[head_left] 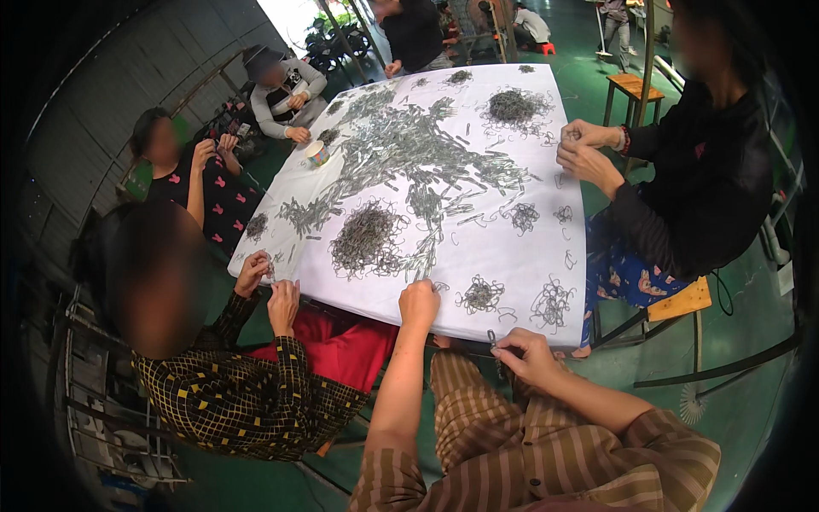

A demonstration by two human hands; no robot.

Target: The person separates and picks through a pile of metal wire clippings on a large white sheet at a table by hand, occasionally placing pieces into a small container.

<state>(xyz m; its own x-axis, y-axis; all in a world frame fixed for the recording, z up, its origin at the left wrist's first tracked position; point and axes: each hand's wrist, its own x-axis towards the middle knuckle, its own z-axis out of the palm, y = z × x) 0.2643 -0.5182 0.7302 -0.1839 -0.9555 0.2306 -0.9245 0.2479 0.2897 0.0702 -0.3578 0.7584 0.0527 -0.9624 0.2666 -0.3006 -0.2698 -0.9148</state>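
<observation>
My left hand [420, 305] rests closed at the near edge of the white-covered table [546, 205]. Its fingertips meet a trail of small grey metal pieces [425, 243], and what they grip is hidden. Lower and to the right, my right hand [525, 354] pinches a thin dark metal chain [491, 339], part of which hangs below the fingers. Just beyond that hand lie two loose piles of bent wire pieces, one dark [481, 294] and one sparser [553, 305]. A larger dark pile [368, 239] sits left of the trail.
Long flat metal links [401, 145] spread over the table's middle, with another dark pile [514, 107] at the far right. A paper cup [316, 154] stands near the left edge. Co-workers sit close at left [247, 384] and right [708, 171], handling small pieces. A wooden stool [636, 87] stands beyond.
</observation>
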